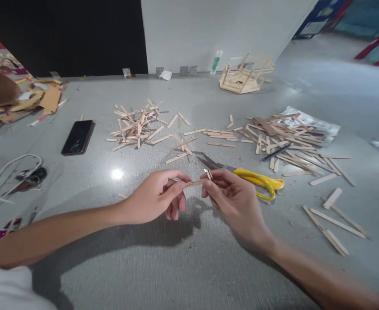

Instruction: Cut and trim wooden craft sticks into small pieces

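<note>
Where left grip [158, 193] faces right grip [234, 196], one stick [195, 183] lies between — pinched.

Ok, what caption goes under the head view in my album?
Left hand and right hand hold a wooden stick near yellow-handled scissors, with more sticks scattered on the table.

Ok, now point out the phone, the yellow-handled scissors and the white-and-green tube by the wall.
Phone [78, 137]: head view, on its dark screen.
Scissors [254, 177]: head view, on the yellow handle.
Tube [215, 63]: head view, on its green band.
</note>
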A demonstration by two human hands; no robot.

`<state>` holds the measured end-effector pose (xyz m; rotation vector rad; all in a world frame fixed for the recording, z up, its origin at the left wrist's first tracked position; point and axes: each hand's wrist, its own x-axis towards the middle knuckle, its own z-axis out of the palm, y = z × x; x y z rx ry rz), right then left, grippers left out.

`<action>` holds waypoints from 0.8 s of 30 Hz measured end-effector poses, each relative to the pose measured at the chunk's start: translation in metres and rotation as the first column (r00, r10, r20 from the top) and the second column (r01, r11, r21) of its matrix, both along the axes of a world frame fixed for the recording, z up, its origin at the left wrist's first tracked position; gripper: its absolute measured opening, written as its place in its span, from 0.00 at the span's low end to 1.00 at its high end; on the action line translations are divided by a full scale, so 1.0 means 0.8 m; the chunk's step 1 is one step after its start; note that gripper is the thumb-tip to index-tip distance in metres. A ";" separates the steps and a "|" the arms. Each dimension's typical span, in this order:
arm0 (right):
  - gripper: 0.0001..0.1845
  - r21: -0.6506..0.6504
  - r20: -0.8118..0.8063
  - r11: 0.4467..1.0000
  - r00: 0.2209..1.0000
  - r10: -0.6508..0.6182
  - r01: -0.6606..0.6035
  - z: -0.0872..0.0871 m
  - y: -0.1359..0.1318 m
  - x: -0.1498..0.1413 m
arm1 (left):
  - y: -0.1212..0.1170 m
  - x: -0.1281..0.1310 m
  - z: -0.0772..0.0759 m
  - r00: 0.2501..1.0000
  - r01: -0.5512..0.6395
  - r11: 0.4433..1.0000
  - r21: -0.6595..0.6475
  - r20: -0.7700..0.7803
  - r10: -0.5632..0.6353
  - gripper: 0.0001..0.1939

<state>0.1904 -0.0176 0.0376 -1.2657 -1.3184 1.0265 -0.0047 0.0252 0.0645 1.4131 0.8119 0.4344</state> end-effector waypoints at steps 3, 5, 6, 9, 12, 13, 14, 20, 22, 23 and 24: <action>0.12 0.108 0.116 0.991 0.989 -0.093 0.081 0.004 -0.011 0.001 | -0.006 0.000 0.008 1.000 -0.019 1.000 0.020 -0.009 0.019 0.13; 0.09 0.217 0.310 0.969 0.933 -0.184 0.119 0.002 -0.016 0.006 | -0.007 0.000 0.008 0.999 -0.038 0.998 0.048 -0.026 0.039 0.12; 0.08 0.273 0.421 0.954 0.877 -0.230 0.119 0.000 -0.018 0.009 | -0.005 0.000 0.006 0.998 -0.035 0.997 0.064 -0.047 0.038 0.12; 0.12 0.396 0.689 0.918 0.667 -0.281 -0.022 -0.014 -0.019 0.020 | 0.008 -0.003 -0.006 0.985 0.052 0.992 0.111 -0.167 -0.032 0.14; 0.18 0.304 0.875 0.903 0.463 -0.138 -0.305 -0.031 -0.018 0.026 | 0.025 -0.007 -0.024 0.965 0.116 0.977 0.180 -0.254 -0.068 0.16; 0.20 0.247 0.917 0.897 0.388 -0.095 -0.366 -0.036 -0.018 0.026 | 0.030 -0.008 -0.030 0.959 0.130 0.975 0.181 -0.273 -0.077 0.16; 0.22 0.195 0.946 0.898 0.317 -0.066 -0.395 -0.039 -0.018 0.025 | 0.033 -0.009 -0.036 0.954 0.145 0.973 0.181 -0.285 -0.089 0.16; 0.30 0.081 0.989 0.929 0.142 -0.031 -0.362 -0.045 -0.021 0.015 | 0.036 -0.007 -0.046 0.952 0.146 0.966 0.214 -0.297 -0.078 0.15; 0.30 0.093 0.988 0.928 0.147 -0.042 -0.360 -0.046 -0.021 0.015 | 0.034 -0.006 -0.045 0.951 0.151 0.962 0.228 -0.299 -0.078 0.15; 0.30 0.097 0.988 0.928 0.150 -0.046 -0.359 -0.047 -0.021 0.015 | 0.034 -0.005 -0.045 0.950 0.154 0.959 0.237 -0.301 -0.078 0.15; 0.30 0.094 0.988 0.930 0.148 -0.043 -0.356 -0.047 -0.021 0.015 | 0.033 -0.005 -0.044 0.950 0.154 0.957 0.247 -0.303 -0.075 0.15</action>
